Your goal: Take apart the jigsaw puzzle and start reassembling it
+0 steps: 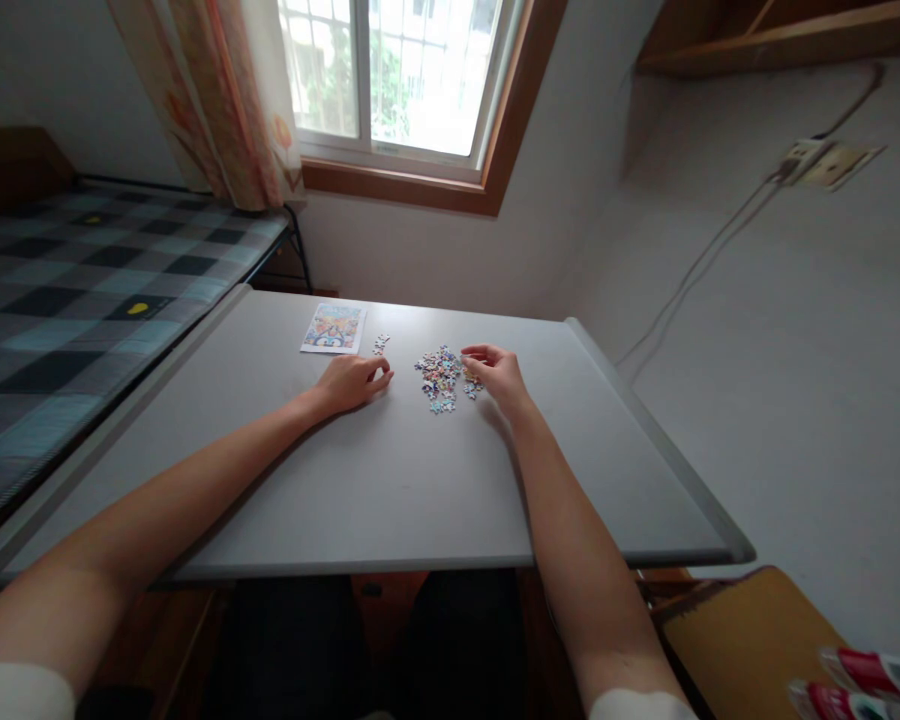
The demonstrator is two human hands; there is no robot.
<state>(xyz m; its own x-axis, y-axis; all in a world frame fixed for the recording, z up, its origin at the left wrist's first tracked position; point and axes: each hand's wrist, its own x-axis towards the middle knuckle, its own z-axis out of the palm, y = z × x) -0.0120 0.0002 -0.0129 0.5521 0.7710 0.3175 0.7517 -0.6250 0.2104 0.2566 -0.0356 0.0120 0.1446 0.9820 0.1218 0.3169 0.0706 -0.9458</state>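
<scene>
A small heap of colourful jigsaw pieces (439, 376) lies on the grey table (390, 480). My right hand (495, 375) rests just right of the heap, fingers curled and pinching a piece at its edge. My left hand (352, 383) lies on the table left of the heap, fingers curled with the tips together; whether it holds a piece is hidden. A couple of loose pieces (379, 345) lie just beyond the left hand. A printed picture card (334, 328) lies flat further back left.
A bed with a checked cover (67, 300) runs along the table's left side. A window (390, 80) and curtain (217, 110) are behind. The wall stands close on the right, with a cable and socket (825, 160). A wooden stool (742, 640) sits at lower right.
</scene>
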